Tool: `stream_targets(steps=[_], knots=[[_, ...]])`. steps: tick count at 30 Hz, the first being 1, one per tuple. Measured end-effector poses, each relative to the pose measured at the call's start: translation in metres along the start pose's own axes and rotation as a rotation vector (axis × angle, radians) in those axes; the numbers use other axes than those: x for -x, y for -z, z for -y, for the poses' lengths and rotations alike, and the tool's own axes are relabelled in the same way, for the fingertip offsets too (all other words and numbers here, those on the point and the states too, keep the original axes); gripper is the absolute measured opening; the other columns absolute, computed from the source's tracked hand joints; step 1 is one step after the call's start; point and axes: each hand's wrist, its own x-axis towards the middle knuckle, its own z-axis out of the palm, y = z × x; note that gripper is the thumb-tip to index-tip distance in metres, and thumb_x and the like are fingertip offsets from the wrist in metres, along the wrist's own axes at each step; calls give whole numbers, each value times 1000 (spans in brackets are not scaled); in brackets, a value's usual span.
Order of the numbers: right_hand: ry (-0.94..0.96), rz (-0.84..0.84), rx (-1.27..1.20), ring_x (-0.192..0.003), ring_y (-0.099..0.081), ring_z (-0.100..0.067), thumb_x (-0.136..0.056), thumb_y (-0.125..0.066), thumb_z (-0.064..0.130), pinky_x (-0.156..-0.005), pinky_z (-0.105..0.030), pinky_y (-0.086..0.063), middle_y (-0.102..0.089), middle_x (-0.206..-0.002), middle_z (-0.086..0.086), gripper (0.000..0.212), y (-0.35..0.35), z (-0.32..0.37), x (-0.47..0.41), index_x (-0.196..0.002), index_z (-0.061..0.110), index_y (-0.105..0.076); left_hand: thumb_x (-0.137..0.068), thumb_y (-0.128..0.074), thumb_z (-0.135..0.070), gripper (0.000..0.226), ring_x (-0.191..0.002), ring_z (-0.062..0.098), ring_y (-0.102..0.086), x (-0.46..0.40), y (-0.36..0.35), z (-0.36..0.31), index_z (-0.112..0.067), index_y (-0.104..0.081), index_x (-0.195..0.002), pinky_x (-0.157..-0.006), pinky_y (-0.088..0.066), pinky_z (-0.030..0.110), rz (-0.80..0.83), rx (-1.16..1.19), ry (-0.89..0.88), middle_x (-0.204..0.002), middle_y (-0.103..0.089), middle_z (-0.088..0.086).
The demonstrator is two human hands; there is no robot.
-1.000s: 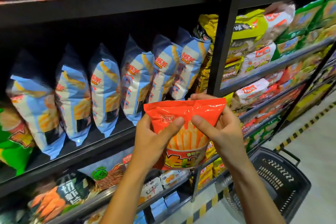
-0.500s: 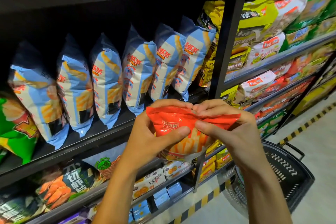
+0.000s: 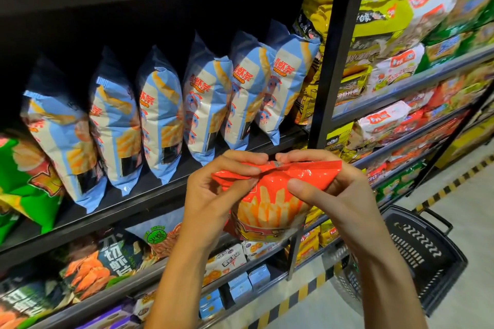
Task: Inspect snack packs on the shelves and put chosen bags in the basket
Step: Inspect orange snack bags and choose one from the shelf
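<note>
- Red snack bag [image 3: 270,205], fries printed on front, held in the air in front of the shelves [image 3: 160,195].
- Left hand [image 3: 213,195] pinches the bag's top edge, thumb in front.
- Right hand [image 3: 336,192] grips the top right corner, thumb across the front.
- Top edge bent toward the camera.
- Black basket [image 3: 427,254] on the floor at lower right, below the right forearm.
- Row of blue-and-white bags [image 3: 160,115] on the shelf behind.

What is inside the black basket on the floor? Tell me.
The black basket shows only bare slotted walls and a dark inner wall; no bags visible. The right hand and its forearm cover the near-left part, so that corner stays unknown.
</note>
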Motion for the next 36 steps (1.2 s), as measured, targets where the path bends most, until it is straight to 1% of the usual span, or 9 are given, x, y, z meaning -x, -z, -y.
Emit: stream_targets(steps=[10,16,19,24,27,29,31,33,36], knots=[[114,-147,84,-106,-74,-21,-78,-76,-1,-85,-27,-59,-79,-106,-6,21,-3,-8,3,-99,3,-77,-88,-75,-17,12,-116,33,-69,7,-1,-6,-16,-80,-99,-91,-57,38,-111,-13,123,-116,-75,15],[6,-60,94,-111,-72,-20,-102,-51,32,-89,-29,-58,-78,-112,-4,35,-6,-6,5,-110,11,-78,-82,-82,-23,2,-80,14,-74,7,-6,-4,-22,-80,-81,-70,-58,25,-375,31,195,-86,-78,5],[37,-112,153,-100,-75,-13,-103,-42,33,-81,-22,-56,-80,-102,1,41,-9,-4,6,-101,17,-80,-76,-71,-26,8,-70,7,-71,7,-7,-4,-26,-79,-74,-63,-57,21,-391,33,227,-76,-75,-2],[101,-309,185,-84,-75,-12,-102,-42,37,-72,-25,-57,-79,-87,-4,43,-11,-7,3,-90,19,-79,-81,-63,-36,22,-74,7,-71,5,-8,-6,-28,-83,-79,-66,-56,21,-275,14,285,-81,-76,-1],[17,-206,104,-105,-74,-15,-105,-42,39,-81,-23,-57,-79,-105,-2,41,-6,-16,-6,-107,16,-77,-82,-65,-42,23,-82,12,-73,2,-12,-5,-27,-83,-83,-71,-58,24,-323,3,241,-89,-78,3],[-152,-129,22,-127,-64,-20,-98,-61,36,-86,-22,-57,-74,-119,-1,32,1,-26,-17,-122,16,-67,-83,-66,-42,25,-83,14,-73,-2,-14,-5,-23,-83,-86,-73,-60,26,-400,45,211,-90,-78,6],[-214,13,59,-134,-58,-18,-85,-74,33,-91,-22,-56,-69,-128,2,56,5,-36,-12,-136,18,-55,-85,-66,-38,25,-83,13,-72,-8,-14,-6,-20,-83,-89,-74,-60,26,-461,110,182,-90,-77,6],[-185,80,159,-126,-63,-10,-89,-78,36,-95,-21,-55,-69,-132,9,59,-3,-41,-3,-142,25,-52,-88,-65,-35,24,-86,14,-72,-12,-14,-6,-19,-83,-91,-76,-60,26,-471,123,167,-94,-78,6],[-108,-69,148,-110,-71,-7,-90,-67,28,-85,-16,-55,-75,-117,12,40,-11,-38,1,-129,24,-62,-93,-65,-43,33,-105,17,-71,-13,-8,-4,-22,-76,-117,-88,-58,32,-324,18,168,-115,-76,6]])
